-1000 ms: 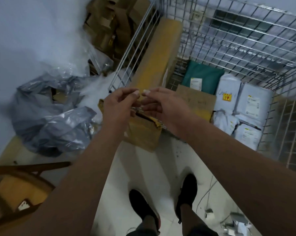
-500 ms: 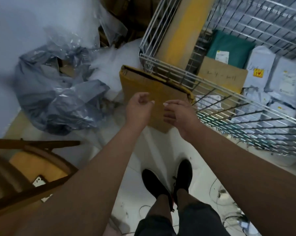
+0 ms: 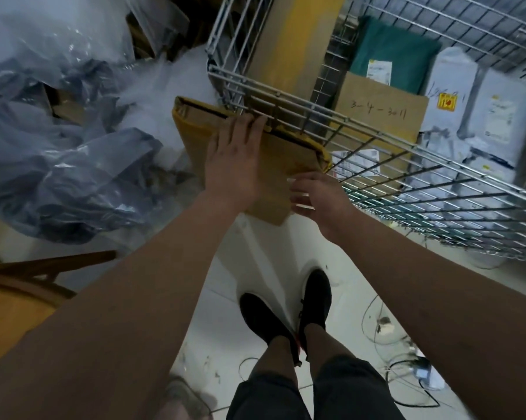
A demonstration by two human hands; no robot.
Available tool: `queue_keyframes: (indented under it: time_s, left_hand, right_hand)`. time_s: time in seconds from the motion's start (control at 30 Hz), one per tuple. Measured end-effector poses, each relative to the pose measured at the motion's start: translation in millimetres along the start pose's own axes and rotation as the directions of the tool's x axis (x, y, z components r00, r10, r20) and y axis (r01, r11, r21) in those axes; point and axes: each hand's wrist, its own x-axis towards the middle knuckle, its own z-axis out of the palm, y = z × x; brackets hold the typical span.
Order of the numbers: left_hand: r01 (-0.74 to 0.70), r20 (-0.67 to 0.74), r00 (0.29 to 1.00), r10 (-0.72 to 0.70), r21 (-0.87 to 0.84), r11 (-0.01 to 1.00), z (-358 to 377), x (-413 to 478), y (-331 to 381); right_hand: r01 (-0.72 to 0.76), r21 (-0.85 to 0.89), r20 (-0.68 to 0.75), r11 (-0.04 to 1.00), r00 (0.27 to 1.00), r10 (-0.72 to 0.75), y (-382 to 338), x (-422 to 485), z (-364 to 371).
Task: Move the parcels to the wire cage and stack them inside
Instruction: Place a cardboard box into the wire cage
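A single view, from a wide-angle camera worn on my head. It faces forward and steeply down, so my forearms run up from the bottom edge to the left hand (image 3: 234,159) and the right hand (image 3: 319,201), close below the lens. My shoes (image 3: 264,319) stand on the pale floor (image 3: 255,253) directly beneath. The wire cage (image 3: 380,131) fills the upper right, its near rim just past my hands.

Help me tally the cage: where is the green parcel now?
Upper right of the head view: the green parcel sits inside the wire cage, behind the handwritten cardboard box, left of the white parcels.
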Motion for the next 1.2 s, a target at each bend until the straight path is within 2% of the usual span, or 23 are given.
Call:
queue_keyframes:
  time_s: [0.2,0.33,0.5,0.6,0.73,0.83,1.0,1.2]
  left_hand:
    - [-0.008,0.068,0.998,-0.012,0.274,0.962,-5.9,-12.6,-9.3]
    - [-0.067,0.182,0.983,0.032,0.193,0.979,-9.7,-23.0,-19.5]
    - [-0.105,0.096,0.991,0.096,0.094,0.99,-41.1,-33.2,-22.7]
    - [-0.127,0.061,0.99,0.124,0.045,0.991,-81.4,-33.4,-20.4]
    - [-0.16,0.147,0.976,0.163,-0.035,0.987,-146.2,-35.4,-14.7]
    - [-0.18,0.157,0.971,0.18,-0.019,0.984,-201.3,-39.1,-6.6]
    - [-0.229,0.127,0.966,0.225,0.016,0.973,-295.6,-43.8,11.6]
    - [-0.245,0.087,0.966,0.245,-0.007,0.969,-396.9,-50.6,35.7]
  right_hand:
    - [-0.059,-0.107,-0.026,0.992,0.998,0.056,7.3,-1.5,-9.5]
    - [-0.064,-0.214,-0.034,0.975,0.998,0.058,16.9,-7.2,-16.1]
    - [-0.002,-0.285,-0.115,0.958,0.993,-0.032,21.0,-15.2,-21.3]
    - [0.151,-0.345,-0.054,0.926,0.982,-0.18,14.9,-28.9,-23.3]
    - [0.345,-0.376,0.021,0.86,0.931,-0.364,-7.0,-58.9,-25.3]
    - [0.354,-0.347,0.035,0.868,0.93,-0.365,-30.0,-83.2,-27.7]
    - [0.411,-0.3,0.175,0.861,0.911,-0.374,-76.2,-135.9,-32.3]
    - [0.535,-0.197,0.287,0.821,0.832,-0.474,-136.8,-204.6,-37.1]
